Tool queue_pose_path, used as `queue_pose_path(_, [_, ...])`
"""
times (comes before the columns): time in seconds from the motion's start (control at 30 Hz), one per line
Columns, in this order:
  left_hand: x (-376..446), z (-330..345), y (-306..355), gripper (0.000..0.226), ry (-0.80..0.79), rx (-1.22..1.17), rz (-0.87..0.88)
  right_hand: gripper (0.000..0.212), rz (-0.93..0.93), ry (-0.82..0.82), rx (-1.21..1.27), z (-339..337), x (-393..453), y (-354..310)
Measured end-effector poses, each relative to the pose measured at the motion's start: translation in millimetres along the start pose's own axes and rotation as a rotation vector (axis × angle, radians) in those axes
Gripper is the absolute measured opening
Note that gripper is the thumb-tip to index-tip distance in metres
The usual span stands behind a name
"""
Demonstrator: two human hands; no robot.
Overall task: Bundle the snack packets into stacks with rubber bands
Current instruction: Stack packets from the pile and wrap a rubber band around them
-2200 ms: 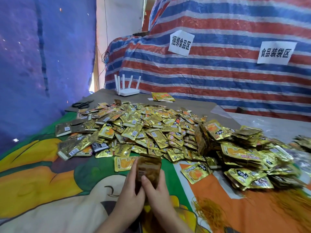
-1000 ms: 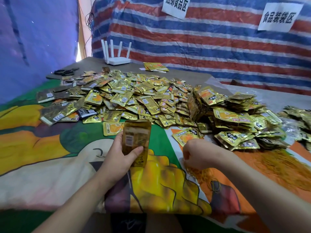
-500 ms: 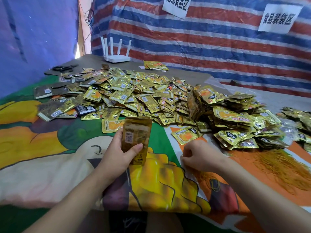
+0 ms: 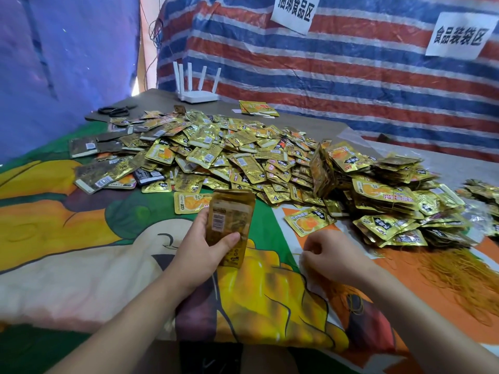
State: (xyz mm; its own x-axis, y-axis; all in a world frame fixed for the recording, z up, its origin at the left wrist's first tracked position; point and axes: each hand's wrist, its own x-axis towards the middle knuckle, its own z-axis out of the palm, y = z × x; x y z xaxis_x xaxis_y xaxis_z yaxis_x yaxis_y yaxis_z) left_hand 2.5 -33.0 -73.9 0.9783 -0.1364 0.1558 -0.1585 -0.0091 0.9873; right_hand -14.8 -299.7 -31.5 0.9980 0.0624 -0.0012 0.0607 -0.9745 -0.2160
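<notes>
- Near the table's front edge, left hand point(image 4: 201, 248) grips a stack of packets point(image 4: 231, 225) upright, squared for banding.
- Right hand point(image 4: 328, 253), fingers point(image 4: 310, 259) curled, seemingly pinching a rubber band; unclear.

A wide heap of loose gold foil snack packets point(image 4: 232, 149) blocks the middle of the table, and banded gold packet bundles point(image 4: 391, 195) wall off the right. Between the two arms, the colourful cartoon-printed cloth point(image 4: 81, 252) lies bare and flat, as does the stretch on the near left. A tangle of thin yellow rubber bands point(image 4: 453, 273) covers the cloth at right. Far back, a white four-antenna router point(image 4: 198, 89) and black scissors point(image 4: 113, 111) stand on brown tabletop, well apart from the heap's near edge.
</notes>
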Motion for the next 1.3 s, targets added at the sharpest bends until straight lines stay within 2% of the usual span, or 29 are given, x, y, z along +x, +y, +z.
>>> queue_pose_path(0.13, [1, 0, 0, 0.042, 0.002, 0.011, -0.002, 0.015, -0.043, -0.012, 0.08, -3, -2, 1])
queue_pose_path(0.27, [0, 0, 1, 0.041, 0.001, 0.017, 0.006, 0.011, -0.136, -0.11, -0.025, 6, -2, -2])
queue_pose_path(0.47, [-1, 1, 3, 0.04, -0.001, 0.007, 0.004, 0.021, -0.059, 0.007, 0.171, -1, -1, 6])
queue_pose_path(0.6, [0, 1, 3, 0.04, 0.002, 0.002, 0.005, 0.015, -0.043, -0.099, 0.05, -1, -5, 8])
queue_pose_path(0.67, [0, 1, 3, 0.04, 0.0, 0.001, 0.006, 0.018, -0.066, -0.059, 0.055, 0, -5, 7])
queue_pose_path(0.8, [0, 1, 2, 0.04, 0.006, 0.005, 0.006, 0.024, -0.047, 0.041, 0.262, -5, -5, 7])
queue_pose_path(1.03, [0, 0, 2, 0.04, 0.006, 0.009, 0.01, 0.006, 0.186, 0.064, 0.826, -9, -8, 19])
queue_pose_path(1.1, [1, 0, 2, 0.04, 0.003, 0.008, 0.009, 0.018, 0.215, 0.074, 1.005, -11, -8, 22])
queue_pose_path(1.2, [1, 0, 1, 0.041, 0.0, 0.001, 0.003, 0.036, 0.233, 0.113, 1.073, -11, -6, 22])
queue_pose_path(1.3, [0, 1, 1, 0.042, -0.005, -0.006, -0.001, 0.032, 0.204, 0.139, 1.07, -8, -4, 21])
